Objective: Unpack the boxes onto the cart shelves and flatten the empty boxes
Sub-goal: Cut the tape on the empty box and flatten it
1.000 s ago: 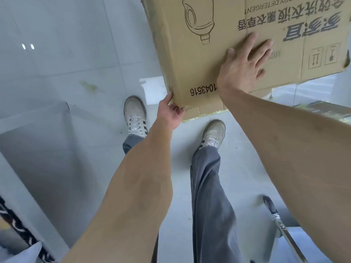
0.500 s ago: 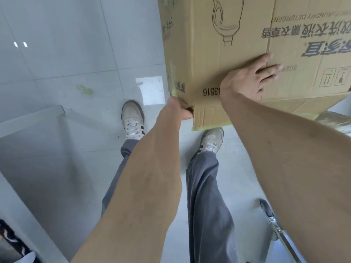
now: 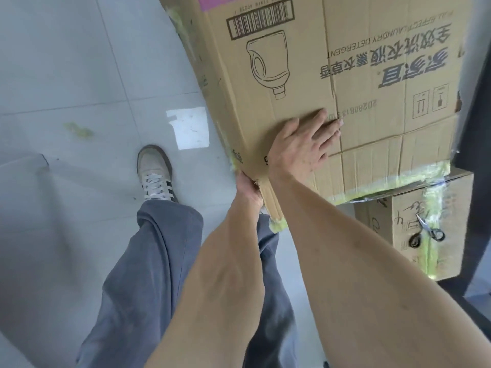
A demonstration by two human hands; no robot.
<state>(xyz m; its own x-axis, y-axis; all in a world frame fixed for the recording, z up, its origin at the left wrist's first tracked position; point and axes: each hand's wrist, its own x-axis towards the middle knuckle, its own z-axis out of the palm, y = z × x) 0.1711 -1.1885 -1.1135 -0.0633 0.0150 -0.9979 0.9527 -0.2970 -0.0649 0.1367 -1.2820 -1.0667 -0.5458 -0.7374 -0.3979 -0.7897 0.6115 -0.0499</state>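
A large brown laundry detergent box (image 3: pixel 305 57) with a printed bottle outline and a barcode fills the upper right, held up off the floor. My right hand (image 3: pixel 303 144) lies flat against its printed face with straight fingers. My left hand (image 3: pixel 248 189) grips the box's lower left corner; its fingers are hidden behind the cardboard. Yellow-green tape runs along the box's bottom edge.
A smaller taped cardboard box (image 3: pixel 414 235) stands at the right, below the big one, with scissors (image 3: pixel 429 229) lying on it. A dark post (image 3: pixel 467 144) runs down the right edge. My legs and a left shoe (image 3: pixel 155 173) stand on the grey tiled floor (image 3: pixel 79 102).
The box has shifted right and closer, so its barcode and the smaller box with scissors have come into view. My right hand slid lower on the face; my left hand keeps the corner.
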